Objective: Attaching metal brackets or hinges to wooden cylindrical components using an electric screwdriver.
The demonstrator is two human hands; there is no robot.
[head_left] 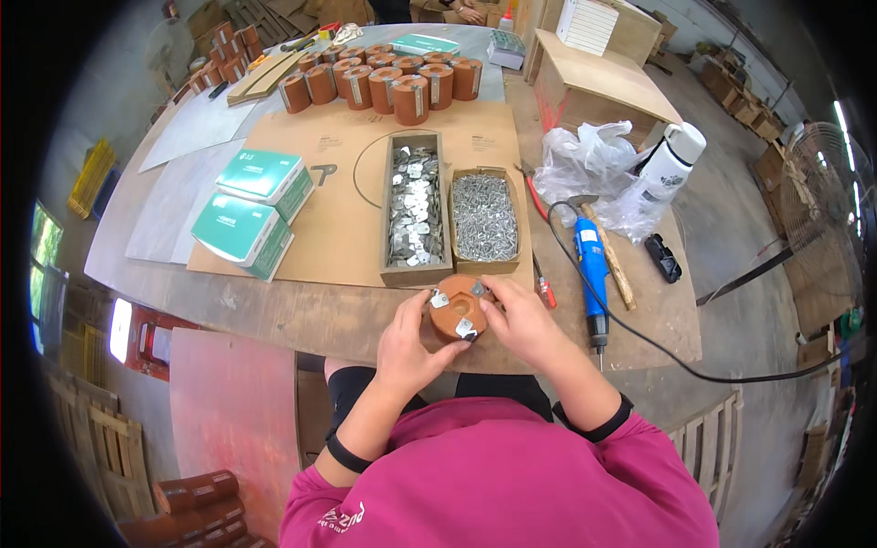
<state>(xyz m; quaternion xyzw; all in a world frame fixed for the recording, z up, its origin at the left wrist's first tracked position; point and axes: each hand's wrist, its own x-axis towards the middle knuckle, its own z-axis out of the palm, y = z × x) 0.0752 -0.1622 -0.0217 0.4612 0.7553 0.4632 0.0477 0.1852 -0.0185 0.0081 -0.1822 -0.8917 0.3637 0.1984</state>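
At the table's near edge, a round reddish-brown wooden block (448, 317) sits between my two hands. Its top has a hollow in the middle and small metal plates around the rim. My left hand (406, 340) grips its left side, thumb at the near edge. On the other side, my right hand (519, 318) closes round it with the thumb near the top. Just beyond stand a long wooden box of flat metal plates (416, 205) and a cardboard box of small screws (485, 219). A blue electric screwdriver (591, 265) lies to the right.
Green-and-white boxes (239, 228) are stacked on the left. Several brown wooden cylinders (411, 100) stand at the back. Rightward are a hammer (607, 247), a small screwdriver (546, 290), a plastic bag (585, 160), a white bottle (671, 160) and a black cable (676, 367).
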